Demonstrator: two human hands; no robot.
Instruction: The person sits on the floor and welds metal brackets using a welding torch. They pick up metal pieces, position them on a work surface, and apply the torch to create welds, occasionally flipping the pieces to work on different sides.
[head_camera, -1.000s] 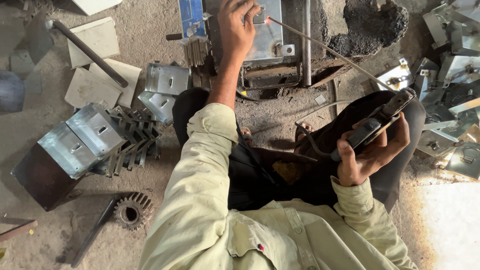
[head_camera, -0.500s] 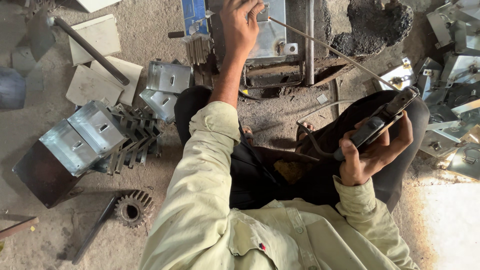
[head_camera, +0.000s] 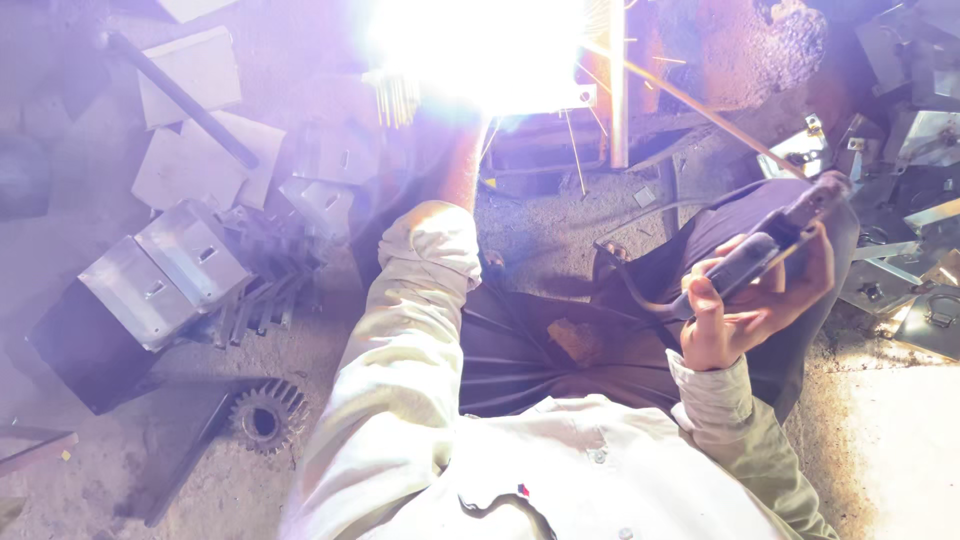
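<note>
Right hand (head_camera: 750, 310) closed round welding holder (head_camera: 760, 250), rod (head_camera: 690, 100) reaching up-left into glare (head_camera: 480, 45). Left hand lost in glare; grip cannot be made out.

Cream sleeve (head_camera: 400, 340), dark trousers (head_camera: 560, 340), white-violet glare (head_camera: 480, 50).

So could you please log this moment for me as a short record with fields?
Right hand: grips a dark welding electrode holder, thin rod reaching toward the glare
Left hand: hidden in the white arc glare; sleeve stretched toward it
Ground left: folded metal brackets, toothed gear
Ground right: more metal parts
</note>
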